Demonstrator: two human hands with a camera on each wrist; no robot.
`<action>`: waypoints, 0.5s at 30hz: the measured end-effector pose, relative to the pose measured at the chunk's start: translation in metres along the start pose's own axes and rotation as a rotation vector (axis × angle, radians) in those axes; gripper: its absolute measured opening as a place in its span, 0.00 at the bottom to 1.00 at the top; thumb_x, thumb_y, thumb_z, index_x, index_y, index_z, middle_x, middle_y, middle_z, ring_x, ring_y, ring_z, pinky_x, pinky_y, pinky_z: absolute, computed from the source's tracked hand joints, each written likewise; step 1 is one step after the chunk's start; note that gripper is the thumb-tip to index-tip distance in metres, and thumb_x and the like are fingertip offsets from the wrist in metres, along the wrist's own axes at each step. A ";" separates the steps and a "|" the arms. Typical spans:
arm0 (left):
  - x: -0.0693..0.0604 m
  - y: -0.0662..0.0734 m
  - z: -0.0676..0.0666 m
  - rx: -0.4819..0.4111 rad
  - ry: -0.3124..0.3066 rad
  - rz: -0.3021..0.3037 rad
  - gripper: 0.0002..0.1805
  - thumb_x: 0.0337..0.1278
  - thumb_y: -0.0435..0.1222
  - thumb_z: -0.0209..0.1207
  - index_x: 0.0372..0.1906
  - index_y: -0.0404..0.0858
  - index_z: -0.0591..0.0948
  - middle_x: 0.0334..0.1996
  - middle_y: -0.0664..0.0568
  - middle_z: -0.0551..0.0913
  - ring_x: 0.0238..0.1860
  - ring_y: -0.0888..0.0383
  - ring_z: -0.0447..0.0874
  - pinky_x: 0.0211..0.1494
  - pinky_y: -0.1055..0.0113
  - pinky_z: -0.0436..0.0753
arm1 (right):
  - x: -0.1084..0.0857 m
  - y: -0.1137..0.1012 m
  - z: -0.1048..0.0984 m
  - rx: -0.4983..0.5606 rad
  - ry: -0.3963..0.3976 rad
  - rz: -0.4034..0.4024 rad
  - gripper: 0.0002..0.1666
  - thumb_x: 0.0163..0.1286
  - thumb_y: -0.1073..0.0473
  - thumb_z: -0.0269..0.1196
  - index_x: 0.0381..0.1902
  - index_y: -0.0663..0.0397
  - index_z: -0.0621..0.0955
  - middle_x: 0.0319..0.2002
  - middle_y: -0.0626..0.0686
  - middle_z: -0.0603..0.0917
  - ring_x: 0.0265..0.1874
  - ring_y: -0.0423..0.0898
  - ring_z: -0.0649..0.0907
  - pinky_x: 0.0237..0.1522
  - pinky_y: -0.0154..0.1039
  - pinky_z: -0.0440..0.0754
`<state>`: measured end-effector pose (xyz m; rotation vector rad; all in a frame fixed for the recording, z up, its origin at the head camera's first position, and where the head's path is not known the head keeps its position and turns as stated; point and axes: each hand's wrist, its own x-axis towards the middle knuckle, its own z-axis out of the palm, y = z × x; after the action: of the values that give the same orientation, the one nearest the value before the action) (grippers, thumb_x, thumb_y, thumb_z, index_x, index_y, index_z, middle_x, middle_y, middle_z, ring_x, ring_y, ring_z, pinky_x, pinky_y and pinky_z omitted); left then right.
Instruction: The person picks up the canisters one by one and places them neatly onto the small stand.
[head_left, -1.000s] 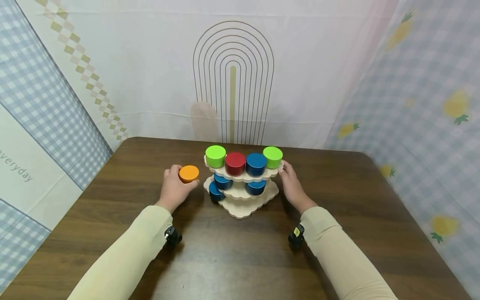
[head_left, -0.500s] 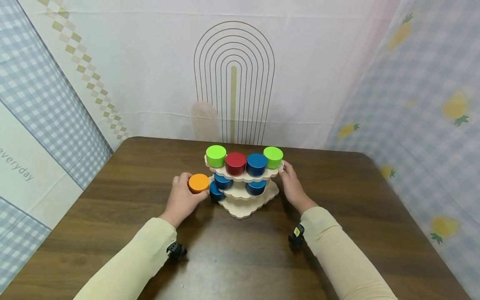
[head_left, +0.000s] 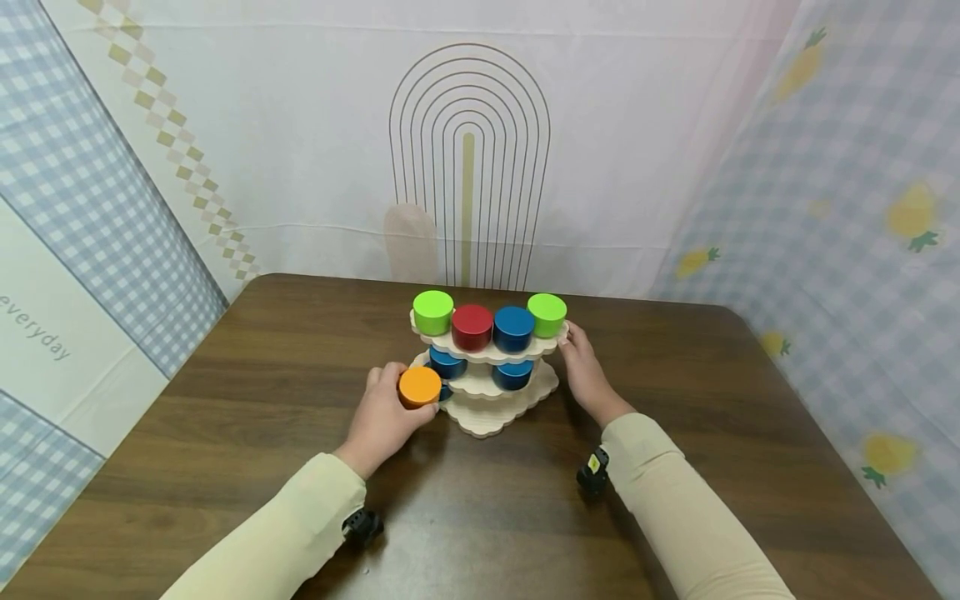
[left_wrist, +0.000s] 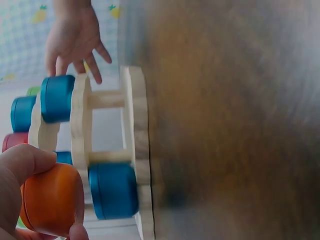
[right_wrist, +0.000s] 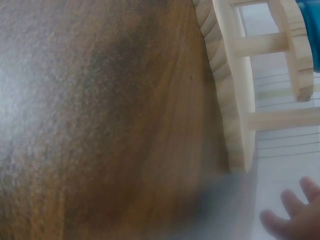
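My left hand (head_left: 381,423) grips a small orange round tin (head_left: 420,387) between thumb and fingers, off the left front of a three-tier wooden stand (head_left: 483,417). In the left wrist view the orange tin (left_wrist: 52,197) is beside a blue tin (left_wrist: 115,190) on the lowest tier. Two blue tins show on the middle tier, one being this blue tin (head_left: 512,375). Across the top tier stand two green tins, a red tin (head_left: 472,327) and a blue tin (head_left: 513,329). My right hand (head_left: 588,375) is at the stand's right edge, fingers spread; whether it touches is unclear.
The stand is on a brown wooden table (head_left: 675,467) with rounded far corners. Behind it hangs a white cloth (head_left: 315,167) with line arches. Checked cloths hang at both sides. A small black camera is strapped to each wrist.
My left hand has carried the orange tin rightward and toward me, up to the stand's left side, where it now covers most of the lowest blue tin. My right hand has stayed put.
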<state>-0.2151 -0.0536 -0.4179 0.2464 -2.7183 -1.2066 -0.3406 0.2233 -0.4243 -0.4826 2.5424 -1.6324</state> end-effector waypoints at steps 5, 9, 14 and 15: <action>-0.006 0.002 0.008 0.027 -0.013 0.014 0.36 0.43 0.44 0.72 0.57 0.35 0.70 0.47 0.42 0.68 0.43 0.47 0.75 0.52 0.51 0.77 | 0.000 0.000 0.000 0.000 -0.001 0.000 0.32 0.80 0.49 0.34 0.75 0.57 0.50 0.74 0.60 0.51 0.73 0.58 0.54 0.70 0.61 0.50; -0.009 0.004 0.014 0.047 -0.033 0.014 0.36 0.43 0.44 0.73 0.57 0.36 0.71 0.46 0.43 0.68 0.42 0.47 0.75 0.52 0.51 0.77 | 0.000 0.000 0.000 -0.005 -0.001 0.004 0.32 0.80 0.49 0.34 0.75 0.57 0.50 0.74 0.60 0.51 0.73 0.58 0.54 0.70 0.61 0.50; -0.012 0.006 0.020 0.063 -0.061 0.004 0.36 0.43 0.43 0.73 0.58 0.37 0.71 0.45 0.44 0.68 0.42 0.48 0.75 0.53 0.52 0.78 | 0.000 0.000 0.000 -0.002 0.002 0.002 0.32 0.80 0.49 0.34 0.75 0.57 0.50 0.74 0.61 0.51 0.73 0.58 0.54 0.70 0.61 0.50; -0.012 0.007 0.022 0.065 -0.065 0.003 0.36 0.43 0.43 0.73 0.58 0.37 0.71 0.45 0.44 0.68 0.42 0.49 0.75 0.53 0.52 0.78 | 0.000 0.000 0.000 -0.002 0.002 0.001 0.32 0.80 0.49 0.34 0.75 0.58 0.50 0.74 0.61 0.51 0.73 0.58 0.54 0.70 0.61 0.50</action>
<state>-0.2082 -0.0310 -0.4284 0.2151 -2.8164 -1.1461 -0.3405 0.2231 -0.4239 -0.4797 2.5453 -1.6311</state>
